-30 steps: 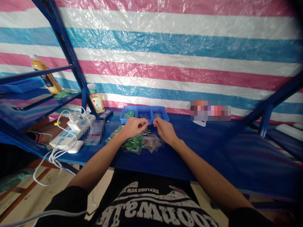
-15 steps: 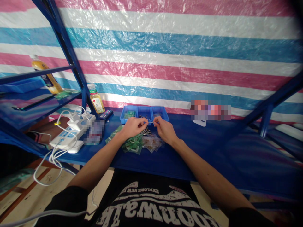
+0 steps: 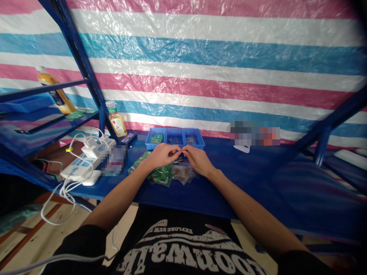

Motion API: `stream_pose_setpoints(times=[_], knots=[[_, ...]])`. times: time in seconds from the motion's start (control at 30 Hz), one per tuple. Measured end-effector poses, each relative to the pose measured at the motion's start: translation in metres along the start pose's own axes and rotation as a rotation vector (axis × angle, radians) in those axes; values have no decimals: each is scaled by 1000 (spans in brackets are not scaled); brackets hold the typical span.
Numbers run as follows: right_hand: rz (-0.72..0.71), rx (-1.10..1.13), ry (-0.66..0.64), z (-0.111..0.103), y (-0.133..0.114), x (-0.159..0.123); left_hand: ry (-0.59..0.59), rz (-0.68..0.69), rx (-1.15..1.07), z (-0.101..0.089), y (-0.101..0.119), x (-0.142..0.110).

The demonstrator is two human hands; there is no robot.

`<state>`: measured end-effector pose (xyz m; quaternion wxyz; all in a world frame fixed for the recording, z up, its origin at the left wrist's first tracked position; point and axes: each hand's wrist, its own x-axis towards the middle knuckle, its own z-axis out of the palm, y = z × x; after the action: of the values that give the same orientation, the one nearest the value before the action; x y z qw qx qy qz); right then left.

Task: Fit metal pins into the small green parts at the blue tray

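Note:
My left hand (image 3: 164,154) and my right hand (image 3: 197,158) meet fingertip to fingertip just in front of a blue three-compartment tray (image 3: 185,144). Both are closed in a pinch; whatever sits between the fingertips is hidden and too small to name. Below the left hand lies a pile of small green packets (image 3: 162,175). Clear packets (image 3: 183,172) with thin brownish contents spread beside it, under the right hand. Small dark metal pieces (image 3: 178,160) show between the two hands. Inside the tray are green packets (image 3: 157,138), a few dark metal pieces (image 3: 173,141) and clear packets (image 3: 191,140).
A bottle of yellow liquid (image 3: 117,120) stands at the table's back left, near a dark blue box (image 3: 129,139). White power strips (image 3: 77,164) with tangled cables lie at the left. Blue frame posts (image 3: 83,65) rise before a striped sheet (image 3: 200,57). A white piece (image 3: 242,148) lies at right.
My hands have come together, closing the gap between the fingertips. The thin piece that showed between them is now covered. More of the tray's middle compartment shows.

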<state>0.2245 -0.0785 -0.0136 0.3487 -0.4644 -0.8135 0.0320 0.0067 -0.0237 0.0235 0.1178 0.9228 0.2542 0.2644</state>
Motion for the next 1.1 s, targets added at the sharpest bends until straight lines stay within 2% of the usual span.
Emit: stream_pose_setpoints(times=[0.6, 0.9, 0.97, 1.1], knots=[[92, -107, 60, -2, 0, 2, 41, -17, 33, -1, -2, 1], [154, -83, 91, -2, 1, 4, 79, -50, 33, -2, -6, 1], [185, -64, 94, -1, 3, 4, 123, -93, 57, -2, -8, 2], [186, -86, 59, 2, 6, 3, 320, -298, 159, -4, -16, 3]])
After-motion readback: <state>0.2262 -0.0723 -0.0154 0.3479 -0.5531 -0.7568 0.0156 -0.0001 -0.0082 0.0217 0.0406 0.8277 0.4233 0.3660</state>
